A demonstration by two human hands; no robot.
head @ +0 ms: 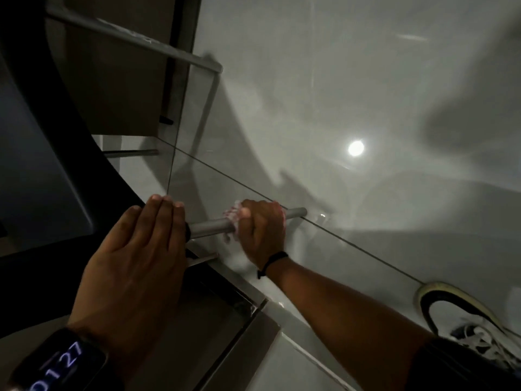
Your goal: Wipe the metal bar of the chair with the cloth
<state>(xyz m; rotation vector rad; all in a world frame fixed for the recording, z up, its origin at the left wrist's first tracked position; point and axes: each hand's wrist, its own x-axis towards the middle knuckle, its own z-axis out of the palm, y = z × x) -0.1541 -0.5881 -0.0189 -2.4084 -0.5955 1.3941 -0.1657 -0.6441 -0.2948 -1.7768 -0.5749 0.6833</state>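
Note:
A grey metal bar [210, 226] of the chair runs low across the middle of the view, its free end pointing right. My right hand [263, 227] is wrapped around the bar with a pale pink-and-white cloth [232, 214] bunched between palm and metal. My left hand [135, 261] lies flat with fingers together over the bar's left end, next to the dark chair seat [42, 176]. A watch sits on my left wrist.
Another metal bar [132, 38] of the chair crosses the upper left, and a short one [132, 153] shows at mid left. Glossy grey floor tiles [338, 94] fill the right side. A white shoe [468, 320] stands at the lower right.

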